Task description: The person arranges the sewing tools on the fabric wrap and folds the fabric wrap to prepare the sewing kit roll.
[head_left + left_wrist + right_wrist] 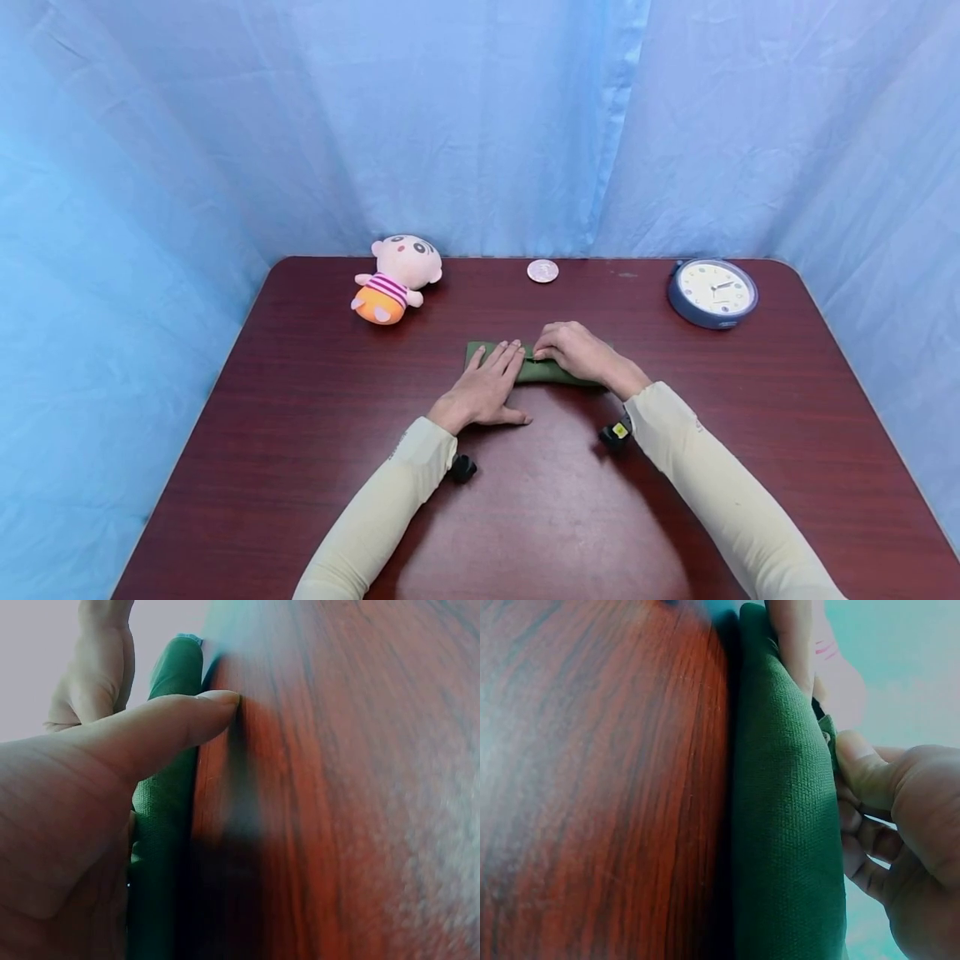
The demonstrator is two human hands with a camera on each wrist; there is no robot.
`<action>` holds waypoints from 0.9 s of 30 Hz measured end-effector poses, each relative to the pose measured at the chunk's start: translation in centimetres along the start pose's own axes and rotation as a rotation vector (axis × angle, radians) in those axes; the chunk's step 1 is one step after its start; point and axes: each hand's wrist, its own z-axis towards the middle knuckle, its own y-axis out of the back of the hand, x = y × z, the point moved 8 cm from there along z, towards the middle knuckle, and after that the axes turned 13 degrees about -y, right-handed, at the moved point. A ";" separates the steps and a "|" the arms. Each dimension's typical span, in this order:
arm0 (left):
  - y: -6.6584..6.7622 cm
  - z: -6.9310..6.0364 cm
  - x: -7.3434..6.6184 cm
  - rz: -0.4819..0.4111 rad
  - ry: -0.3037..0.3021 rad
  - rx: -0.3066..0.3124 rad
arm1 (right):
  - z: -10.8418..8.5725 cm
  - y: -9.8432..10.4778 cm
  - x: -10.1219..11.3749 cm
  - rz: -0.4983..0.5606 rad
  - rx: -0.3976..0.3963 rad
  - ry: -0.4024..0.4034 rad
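Behind everything on my feed hangs a blue curtain (465, 125), with a dark red counter (300, 400) before it. Midway across the counter I see a green cloth bundle (558, 372); the left hand (489, 393) rests on it, fingers straight, and the right hand (577, 348) pinches a bit of it. Farther back are a doll (390, 287), a clock (712, 292) and, between them, a small pale disc (542, 271).

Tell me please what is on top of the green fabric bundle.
The left hand rests its fingers on the green fabric bundle; the right hand pinches its small green tab. Fabric under those fingers, and anything inside, is hidden.
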 end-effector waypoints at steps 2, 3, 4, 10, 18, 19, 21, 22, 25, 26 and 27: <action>0.0 0.0 0.0 -0.001 0.000 0.002 | 0.0 0.0 0.1 -0.018 0.007 0.012; 0.0 0.0 0.0 -0.001 0.000 0.004 | 0.0 0.0 0.2 -0.028 0.012 0.016; 0.0 0.0 0.0 -0.002 -0.002 0.003 | 0.0 0.0 0.3 -0.036 0.016 0.016; 0.1 0.0 0.0 -0.006 -0.010 0.003 | -0.1 0.0 0.7 -0.085 0.049 0.021; 0.0 0.0 0.1 -0.004 -0.012 0.004 | -0.4 0.1 1.3 -0.154 0.097 0.045; -0.1 0.0 0.1 -0.006 -0.012 0.004 | -0.4 0.1 1.4 -0.162 0.101 0.048; -0.2 0.1 0.2 -0.008 -0.009 0.010 | -0.5 0.1 1.6 -0.178 0.107 0.059; -0.2 0.1 0.2 -0.008 -0.007 0.014 | -0.5 0.1 1.8 -0.192 0.106 0.072; -0.3 0.1 0.2 -0.011 -0.005 0.017 | -0.7 0.1 2.3 -0.240 0.096 0.103; -0.4 0.1 0.2 -0.011 -0.004 0.019 | -0.8 0.1 2.5 -0.254 0.095 0.107; -0.3 0.1 0.2 -0.012 -0.005 0.016 | -0.9 0.1 2.6 -0.274 0.090 0.108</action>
